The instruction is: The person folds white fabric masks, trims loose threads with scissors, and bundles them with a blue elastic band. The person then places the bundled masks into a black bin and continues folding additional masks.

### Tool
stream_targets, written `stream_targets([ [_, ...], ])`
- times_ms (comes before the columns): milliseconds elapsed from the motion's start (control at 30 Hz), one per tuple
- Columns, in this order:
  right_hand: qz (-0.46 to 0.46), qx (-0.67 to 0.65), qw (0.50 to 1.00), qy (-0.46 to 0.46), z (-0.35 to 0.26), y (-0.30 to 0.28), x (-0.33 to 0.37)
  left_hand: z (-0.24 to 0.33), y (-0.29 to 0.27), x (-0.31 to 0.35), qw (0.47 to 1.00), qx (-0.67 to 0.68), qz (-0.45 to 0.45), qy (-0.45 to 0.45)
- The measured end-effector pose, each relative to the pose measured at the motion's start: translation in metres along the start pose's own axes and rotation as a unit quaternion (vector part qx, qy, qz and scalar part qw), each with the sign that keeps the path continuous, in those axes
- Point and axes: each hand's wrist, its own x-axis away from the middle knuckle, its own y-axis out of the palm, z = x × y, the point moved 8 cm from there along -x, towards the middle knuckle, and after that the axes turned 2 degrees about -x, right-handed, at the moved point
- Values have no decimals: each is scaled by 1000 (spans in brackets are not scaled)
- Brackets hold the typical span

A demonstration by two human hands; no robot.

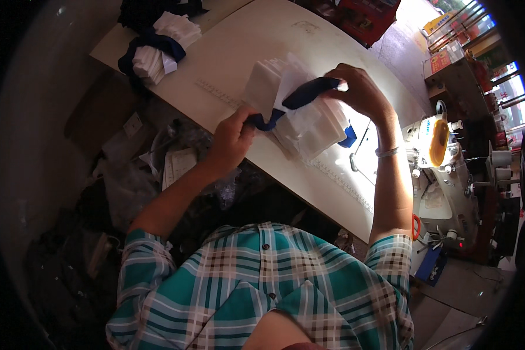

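A stack of white fabric pieces [300,119] is held up over the white sewing table [239,52]. A dark blue cloth strip [302,96] runs across the stack. My left hand [232,140] grips the strip's lower left end. Its upper right end is pinched by my right hand [360,90], which also rests against the stack's right side. A bracelet sits on my right wrist.
A second bundle of white pieces tied with a dark blue strip [157,49] lies at the table's far left corner. A sewing machine with a yellow part [434,143] stands at the right. Orange-handled scissors [416,226] lie near it. Bags and clutter [157,169] fill the floor at left.
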Motion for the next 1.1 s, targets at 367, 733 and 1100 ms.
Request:
stream_targets([
  [367,50,-83,992,81,102,46,-27,30,33,7,908,-351,-32,228],
  [733,-58,-260,952,154,34,58,9,12,66,-21,896,-396,-97,178],
  [1100,100,-849,503,124,24,146,52,104,46,-25,896,-290,126,311],
])
